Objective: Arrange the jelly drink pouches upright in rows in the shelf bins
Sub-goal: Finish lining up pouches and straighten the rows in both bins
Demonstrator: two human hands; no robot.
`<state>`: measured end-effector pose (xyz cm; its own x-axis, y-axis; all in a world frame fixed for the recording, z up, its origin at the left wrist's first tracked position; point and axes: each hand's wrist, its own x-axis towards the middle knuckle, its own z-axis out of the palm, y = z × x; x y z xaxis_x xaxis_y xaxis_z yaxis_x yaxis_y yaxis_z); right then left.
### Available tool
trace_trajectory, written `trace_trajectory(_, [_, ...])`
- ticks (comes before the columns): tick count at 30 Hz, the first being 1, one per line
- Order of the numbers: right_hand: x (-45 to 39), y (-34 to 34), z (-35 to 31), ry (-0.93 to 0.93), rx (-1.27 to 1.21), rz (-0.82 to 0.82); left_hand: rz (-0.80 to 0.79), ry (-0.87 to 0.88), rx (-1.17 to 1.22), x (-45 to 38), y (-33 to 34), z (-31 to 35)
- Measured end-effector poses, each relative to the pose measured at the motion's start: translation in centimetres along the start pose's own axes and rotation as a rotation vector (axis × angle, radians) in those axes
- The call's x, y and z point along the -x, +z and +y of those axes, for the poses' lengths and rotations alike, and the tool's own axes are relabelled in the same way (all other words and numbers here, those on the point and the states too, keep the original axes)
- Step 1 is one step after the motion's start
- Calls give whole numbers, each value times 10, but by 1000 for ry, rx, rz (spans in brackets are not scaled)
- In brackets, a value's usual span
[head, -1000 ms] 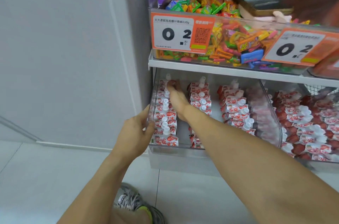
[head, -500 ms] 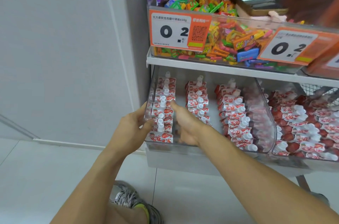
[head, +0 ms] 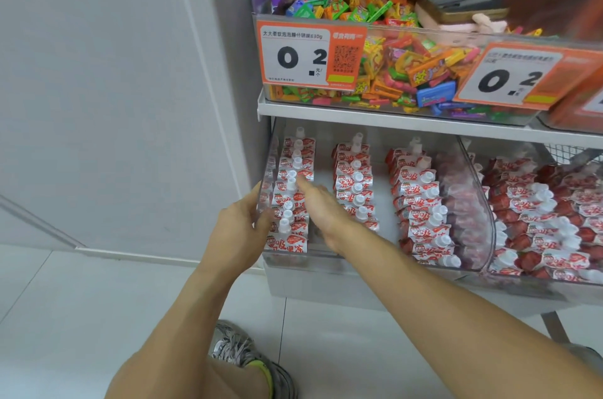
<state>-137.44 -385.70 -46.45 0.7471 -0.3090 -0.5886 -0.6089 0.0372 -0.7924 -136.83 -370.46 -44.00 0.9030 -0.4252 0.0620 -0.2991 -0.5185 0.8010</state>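
**Head view: squaring up the left-hand pouch row**

Head camera looks down into a clear shelf bin (head: 346, 260) holding three rows of strawberry jelly drink pouches, caps up. The left hand (head: 239, 229) rests against the bin's outer left wall, fingers relaxed and straight, gripping nothing. The right hand (head: 321, 211) reaches inside the bin, fingers extended along the right flank of the left row of pouches (head: 292, 196), pressing rather than pinching. The middle row (head: 355, 184) and right row (head: 421, 202) stand well apart from the hands; a neighbouring bin (head: 551, 212) holds more pouches lying loosely.

To do this step well, I would brace the bin with the left hand while the right sweeps flat fingers along the row, nudging it toward the wall. Light, even pressure low on the soft pouches should avoid toppling them; the front pouch (head: 288, 243) looks the likeliest to slide forward.
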Motion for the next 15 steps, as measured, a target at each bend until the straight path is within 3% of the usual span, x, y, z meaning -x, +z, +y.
trace_trajectory(6, [-19,23,3,-31,-214,17,28,6,-22,2,2,4])
trace_trajectory(10, [-18,15,7,-67,-130,-21,49,-18,-16,0,6,0])
trace_trajectory(15, [-39,2,-30,-195,-1,228,105,-50,-63,-2,14,-7])
